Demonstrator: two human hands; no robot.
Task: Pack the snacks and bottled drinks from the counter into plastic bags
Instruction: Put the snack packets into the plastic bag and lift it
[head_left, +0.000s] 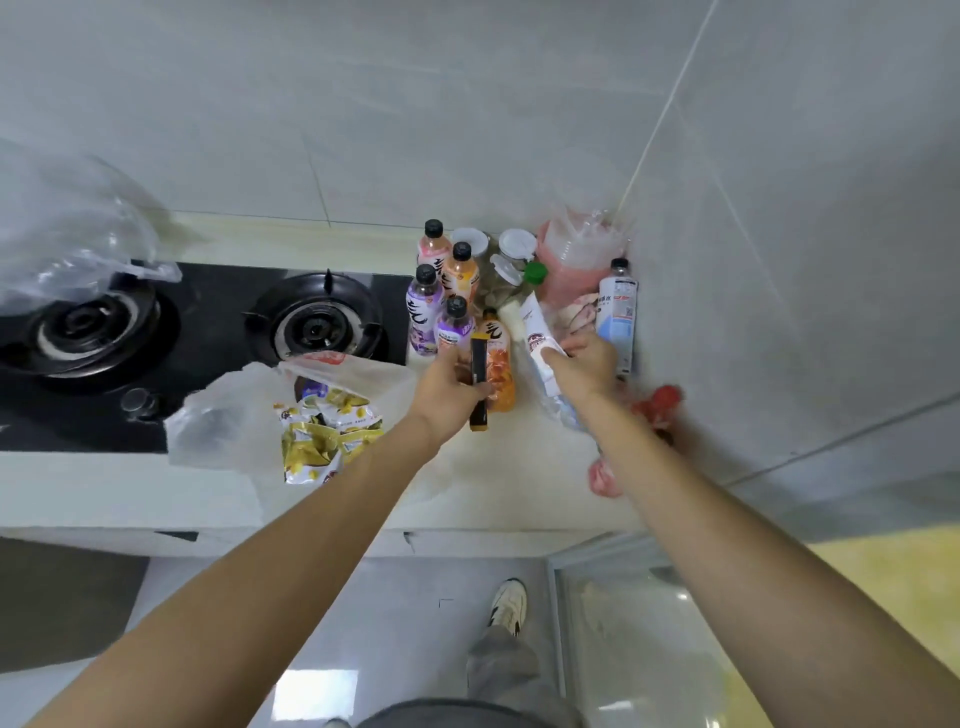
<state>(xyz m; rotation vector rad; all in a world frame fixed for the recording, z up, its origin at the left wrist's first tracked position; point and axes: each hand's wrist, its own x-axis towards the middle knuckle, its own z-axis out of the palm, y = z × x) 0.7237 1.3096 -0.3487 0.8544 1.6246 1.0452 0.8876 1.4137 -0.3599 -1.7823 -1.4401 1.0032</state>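
Observation:
My left hand grips a slim black and yellow snack box, held over the counter in front of the bottles. My right hand is closed on a clear water bottle with a white label, tilted with its cap toward the wall. Several drink bottles stand behind: two purple, two pink-orange, and an orange one just behind my left hand. A white plastic bag lies open at the left, holding yellow snack packets.
A black two-burner gas stove fills the left counter, with a crumpled clear bag over the far-left burner. White-lidded jars, a pink bag and a blue-labelled water bottle crowd the corner. A red bag lies at the right.

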